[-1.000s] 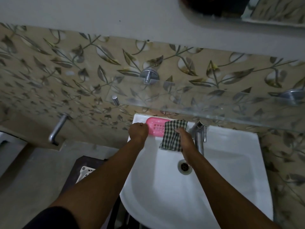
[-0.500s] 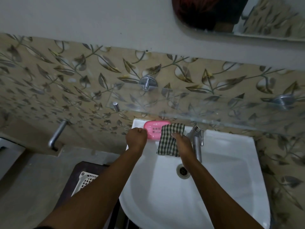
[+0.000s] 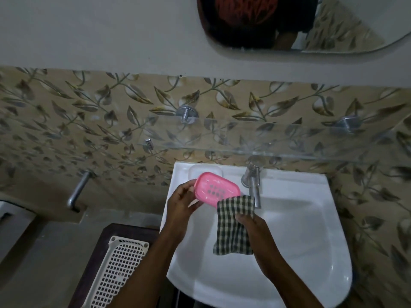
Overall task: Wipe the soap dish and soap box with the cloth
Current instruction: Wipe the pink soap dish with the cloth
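Note:
My left hand (image 3: 181, 204) holds the pink soap box (image 3: 216, 191) by its left end, lifted and tilted above the white sink (image 3: 300, 230). The box has a grid of small holes in its middle. My right hand (image 3: 253, 227) grips the checked green-and-white cloth (image 3: 233, 225), whose top edge touches the box's right end. A moulded white soap dish recess (image 3: 204, 170) lies bare on the sink's back left ledge, behind the box.
A chrome tap (image 3: 252, 181) stands on the sink's back ledge, just right of the box. A glass shelf (image 3: 266, 138) juts from the leaf-patterned tiles above. A white perforated basket (image 3: 115, 274) sits low left, with a wall tap (image 3: 77, 191) beyond it.
My left hand has lifted the pink soap box off the sink's ledge and toward me, uncovering the white recess. My right hand drew the cloth back with it.

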`<state>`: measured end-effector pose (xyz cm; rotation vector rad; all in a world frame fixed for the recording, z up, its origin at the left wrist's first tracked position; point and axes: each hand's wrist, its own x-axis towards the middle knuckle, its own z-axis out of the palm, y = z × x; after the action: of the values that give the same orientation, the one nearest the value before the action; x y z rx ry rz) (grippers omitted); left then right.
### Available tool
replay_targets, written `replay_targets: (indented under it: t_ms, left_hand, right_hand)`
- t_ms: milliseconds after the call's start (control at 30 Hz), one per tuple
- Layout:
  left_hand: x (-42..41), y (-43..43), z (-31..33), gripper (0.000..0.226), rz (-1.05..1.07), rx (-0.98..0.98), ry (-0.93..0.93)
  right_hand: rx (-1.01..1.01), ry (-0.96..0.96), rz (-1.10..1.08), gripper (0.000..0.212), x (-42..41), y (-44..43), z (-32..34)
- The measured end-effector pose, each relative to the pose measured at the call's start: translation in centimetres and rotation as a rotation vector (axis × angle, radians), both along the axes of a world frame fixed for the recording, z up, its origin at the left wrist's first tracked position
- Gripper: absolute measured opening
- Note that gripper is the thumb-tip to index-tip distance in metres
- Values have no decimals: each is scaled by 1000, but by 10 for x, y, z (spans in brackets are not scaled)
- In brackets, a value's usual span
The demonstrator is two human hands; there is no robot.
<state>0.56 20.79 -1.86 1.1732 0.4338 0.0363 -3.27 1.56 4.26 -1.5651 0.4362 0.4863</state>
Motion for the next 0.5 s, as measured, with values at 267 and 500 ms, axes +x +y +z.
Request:
replay_targets:
  t_ms: [267,500]
  left_hand:
    - [-18,-47,2,60,-29,-653,48]
    - [-17,-74,1,91,-81,-891,29]
  right_hand:
    - [-15,-47,81,10,-41,-10,9]
    - [-51,-87,166,12,-60,-30,12]
